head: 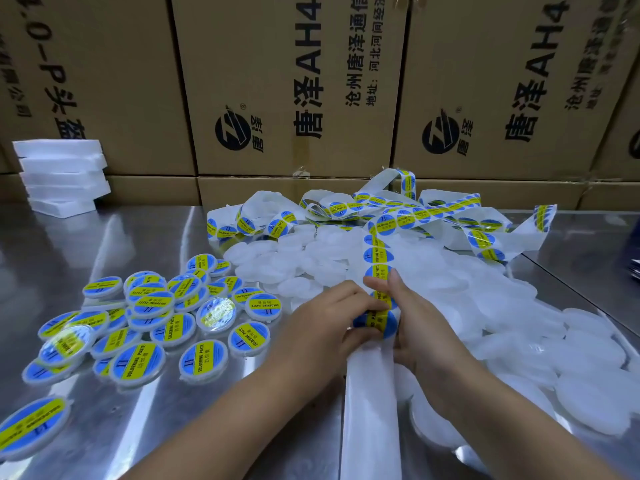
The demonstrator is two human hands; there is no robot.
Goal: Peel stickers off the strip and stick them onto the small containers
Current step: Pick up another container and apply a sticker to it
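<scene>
A packing workshop or stockroom: beyond the grip, printed cardboard cartons [284, 81] stack into a wall; a steel worktable [86, 244] lies beneath it, labelled containers [145, 323] heaped to its left, blank containers [519, 327] to its right.

Single view on my end: head cam, wide-angle, worn by person. Faces forward and down across steel tabletop [121, 237]. Close in: both forearms enter from bottom edge, left hand [322, 323] and right hand [419, 323] meet just below frame centre, both gripping strip [372, 393] that runs up from bottom edge. Wall of cardboard boxes [294, 81] fills upper part, facing me. Edges bow near borders.
</scene>
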